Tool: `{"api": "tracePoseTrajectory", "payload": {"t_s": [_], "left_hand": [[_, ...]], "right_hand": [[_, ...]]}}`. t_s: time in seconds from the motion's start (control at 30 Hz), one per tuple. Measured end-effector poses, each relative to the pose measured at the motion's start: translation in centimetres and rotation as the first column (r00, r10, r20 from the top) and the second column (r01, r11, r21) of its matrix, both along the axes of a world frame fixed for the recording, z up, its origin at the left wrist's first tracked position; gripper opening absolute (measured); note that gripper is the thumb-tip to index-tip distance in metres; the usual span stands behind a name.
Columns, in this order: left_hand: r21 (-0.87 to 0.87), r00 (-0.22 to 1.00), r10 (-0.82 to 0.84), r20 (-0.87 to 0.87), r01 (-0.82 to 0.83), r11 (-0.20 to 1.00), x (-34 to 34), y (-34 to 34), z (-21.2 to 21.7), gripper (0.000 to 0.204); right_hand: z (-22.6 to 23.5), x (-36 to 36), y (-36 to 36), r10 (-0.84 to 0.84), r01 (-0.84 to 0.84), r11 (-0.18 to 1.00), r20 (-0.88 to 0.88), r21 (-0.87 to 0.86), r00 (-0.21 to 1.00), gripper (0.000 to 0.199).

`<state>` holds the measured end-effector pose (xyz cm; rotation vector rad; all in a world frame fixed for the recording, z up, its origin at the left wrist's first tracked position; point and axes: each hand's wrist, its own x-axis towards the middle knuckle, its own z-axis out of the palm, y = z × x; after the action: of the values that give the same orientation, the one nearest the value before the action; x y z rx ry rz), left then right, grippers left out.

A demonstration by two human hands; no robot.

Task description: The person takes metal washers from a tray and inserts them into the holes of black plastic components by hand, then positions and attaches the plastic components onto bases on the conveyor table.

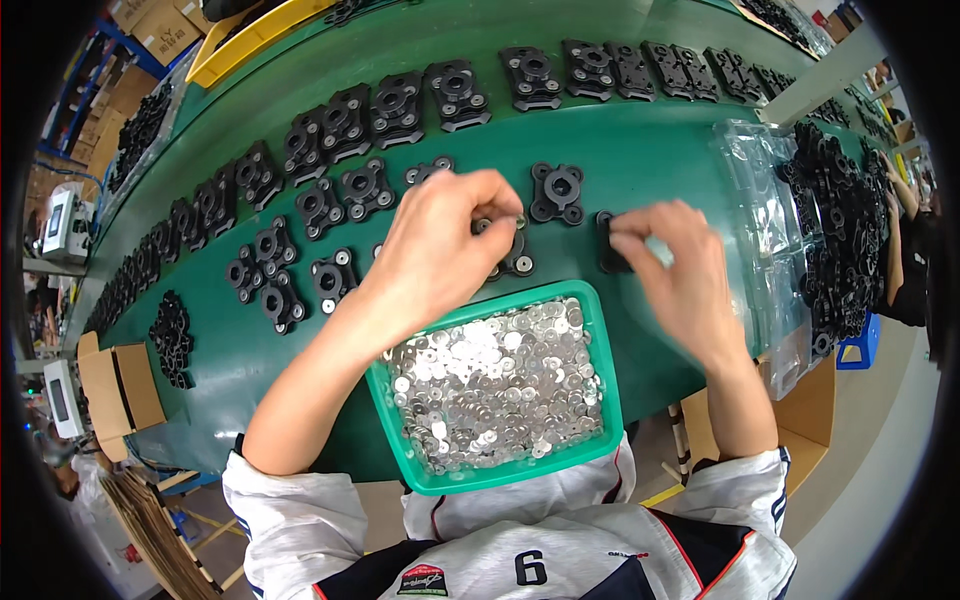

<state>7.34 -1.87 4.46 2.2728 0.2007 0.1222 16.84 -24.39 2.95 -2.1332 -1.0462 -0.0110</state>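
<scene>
My left hand is closed in a pinch above a black plastic bracket; a small shiny metal washer shows at its fingertips. That bracket is partly hidden behind the hand. To the right, my right hand has its thumb and fingers on the edge of a dark black part; blur and the fingers cover some of it. Between my forearms stands a green tray full of loose silver washers. Another bracket, with a round ring in its middle, lies flat between and beyond my hands.
Several black brackets lie to the left, some with washers in their corners. A long row of brackets curves along the back. At the right, black parts are heaped by clear plastic. A cardboard box stands far left.
</scene>
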Motion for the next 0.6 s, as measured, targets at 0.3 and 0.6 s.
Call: {"api": "tracePoseTrajectory", "payload": {"t_s": [0.3, 0.6], "left_hand": [[0.543, 0.929, -0.152, 0.337, -0.060, 0.838, 5.8, -0.4, -5.3, 0.009], [0.625, 0.968, -0.231, 0.102, 0.118, 0.771, 5.2, 0.5, -4.5, 0.022]], "right_hand": [[-2.3, 5.1, 3.8, -0.061, 0.077, 0.991, 0.148, -0.105, 0.987, 0.010], [-3.2, 4.2, 3.6, 0.043, 0.017, 0.980, 0.289, -0.199, 0.956, 0.016]]}}
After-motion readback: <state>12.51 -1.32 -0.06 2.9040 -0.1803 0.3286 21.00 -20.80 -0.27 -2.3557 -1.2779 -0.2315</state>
